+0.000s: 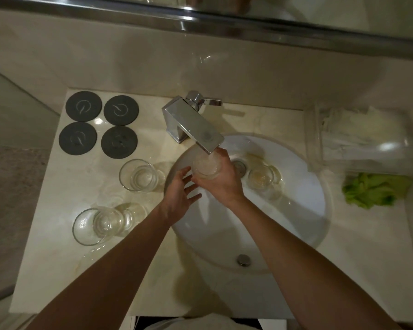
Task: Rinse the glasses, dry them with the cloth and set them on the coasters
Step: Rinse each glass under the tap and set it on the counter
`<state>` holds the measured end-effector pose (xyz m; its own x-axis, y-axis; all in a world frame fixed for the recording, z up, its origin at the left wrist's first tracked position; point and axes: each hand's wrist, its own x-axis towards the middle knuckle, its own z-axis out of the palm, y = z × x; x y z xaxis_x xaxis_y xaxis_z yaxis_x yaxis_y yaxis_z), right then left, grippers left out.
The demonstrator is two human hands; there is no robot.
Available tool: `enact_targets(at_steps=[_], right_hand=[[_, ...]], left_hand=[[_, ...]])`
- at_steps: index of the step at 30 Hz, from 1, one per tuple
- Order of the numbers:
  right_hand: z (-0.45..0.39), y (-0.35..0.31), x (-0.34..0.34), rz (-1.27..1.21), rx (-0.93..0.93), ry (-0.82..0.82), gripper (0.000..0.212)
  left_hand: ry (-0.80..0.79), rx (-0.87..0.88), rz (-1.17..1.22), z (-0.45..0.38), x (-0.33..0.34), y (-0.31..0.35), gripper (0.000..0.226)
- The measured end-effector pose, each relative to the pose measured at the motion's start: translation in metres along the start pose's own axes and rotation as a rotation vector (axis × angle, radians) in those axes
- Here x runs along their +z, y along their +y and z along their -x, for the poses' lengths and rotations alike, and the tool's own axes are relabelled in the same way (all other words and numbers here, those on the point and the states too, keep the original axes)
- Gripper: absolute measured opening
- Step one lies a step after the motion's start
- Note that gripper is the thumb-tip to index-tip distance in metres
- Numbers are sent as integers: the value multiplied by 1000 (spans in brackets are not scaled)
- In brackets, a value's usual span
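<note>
Right hand fingers wrapped around wet glass under running faucet, frame center; left hand fingers spread, holding nothing. Likely slip into sink, striking second glass

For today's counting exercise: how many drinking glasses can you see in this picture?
4: one under the tap in the right hand, glass; one in the sink; two on the counter. None seems hidden.

Counts at the sink

Four glasses, four dark coasters, one green cloth, one faucet, two hands.
</note>
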<state>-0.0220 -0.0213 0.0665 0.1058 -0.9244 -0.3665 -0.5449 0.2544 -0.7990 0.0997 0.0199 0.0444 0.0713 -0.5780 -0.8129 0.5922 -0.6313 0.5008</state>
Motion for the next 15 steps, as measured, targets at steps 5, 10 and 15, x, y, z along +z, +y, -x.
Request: enact_targets(at_steps=[5,10,15], right_hand=[[0,-3,-3,-531,315,-87,70],[3,-2,-2,-831,679,-260,68],[5,-4,-3,-968,760,-318,70]], left_hand=[[-1,19,5,2,2,0,38],[1,3,15,1,-2,-3,39],[-23,-3,84,5,0,-2,30]])
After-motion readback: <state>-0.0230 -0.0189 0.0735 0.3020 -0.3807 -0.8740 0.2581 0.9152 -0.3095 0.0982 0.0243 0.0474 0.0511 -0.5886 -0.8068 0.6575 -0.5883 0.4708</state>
